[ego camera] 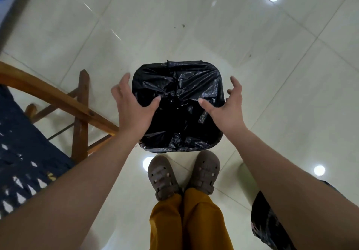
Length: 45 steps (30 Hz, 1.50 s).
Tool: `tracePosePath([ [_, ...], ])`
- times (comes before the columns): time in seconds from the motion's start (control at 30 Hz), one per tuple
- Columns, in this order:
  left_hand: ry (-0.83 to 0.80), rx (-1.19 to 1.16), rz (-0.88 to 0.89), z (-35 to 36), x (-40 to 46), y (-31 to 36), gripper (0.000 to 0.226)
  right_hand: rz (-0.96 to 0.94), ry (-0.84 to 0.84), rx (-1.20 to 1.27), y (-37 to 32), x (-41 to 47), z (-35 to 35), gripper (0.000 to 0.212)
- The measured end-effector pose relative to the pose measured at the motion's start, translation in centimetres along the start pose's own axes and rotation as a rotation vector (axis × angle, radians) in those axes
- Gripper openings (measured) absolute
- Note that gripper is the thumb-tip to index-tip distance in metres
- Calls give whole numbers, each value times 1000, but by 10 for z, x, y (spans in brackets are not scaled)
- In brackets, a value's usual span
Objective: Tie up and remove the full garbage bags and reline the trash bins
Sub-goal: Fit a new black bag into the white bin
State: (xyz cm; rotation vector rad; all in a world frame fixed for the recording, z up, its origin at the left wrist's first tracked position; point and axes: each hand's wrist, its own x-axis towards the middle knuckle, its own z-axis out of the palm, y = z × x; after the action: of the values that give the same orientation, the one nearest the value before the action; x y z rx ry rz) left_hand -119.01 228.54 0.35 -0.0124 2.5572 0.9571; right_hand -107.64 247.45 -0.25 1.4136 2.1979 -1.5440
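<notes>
Two hands flank the black-lined trash bin [177,106] — left hand [132,106] and right hand [226,104] spread wide, gripping nothing. Thumbs hover over the liner.

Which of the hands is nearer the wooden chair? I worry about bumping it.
The left hand, at the lined bin's left rim, beside the wooden chair. The right hand is at the far rim.

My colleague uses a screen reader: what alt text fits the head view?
Seen from above, a left hand and right hand, both open, flank a squarish bin lined with a crinkled black plastic bag on pale glossy floor tiles, beside a wooden chair.
</notes>
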Motion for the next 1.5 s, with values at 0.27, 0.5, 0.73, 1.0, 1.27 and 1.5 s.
tracePosePath([
  [0.27,81,62,85,11,46,8,40,-85,51,-35,-10,34,12,67],
  [0.5,139,49,159,-7,51,0,31,-182,105,28,7,27,4,43],
  [0.73,-17,262,624,3,21,19,37,-467,166,-241,5,4,0,48],
  [1.0,-421,128,298,25,5,9,59,-334,-254,-111,4,-4,9,70],
  [1.27,-460,-57,-155,35,12,14,79,-19,-291,-91,-8,-1,16,79],
  [1.5,-514,7,-12,19,-37,0,80,7,-402,-24,6,-40,9,75],
])
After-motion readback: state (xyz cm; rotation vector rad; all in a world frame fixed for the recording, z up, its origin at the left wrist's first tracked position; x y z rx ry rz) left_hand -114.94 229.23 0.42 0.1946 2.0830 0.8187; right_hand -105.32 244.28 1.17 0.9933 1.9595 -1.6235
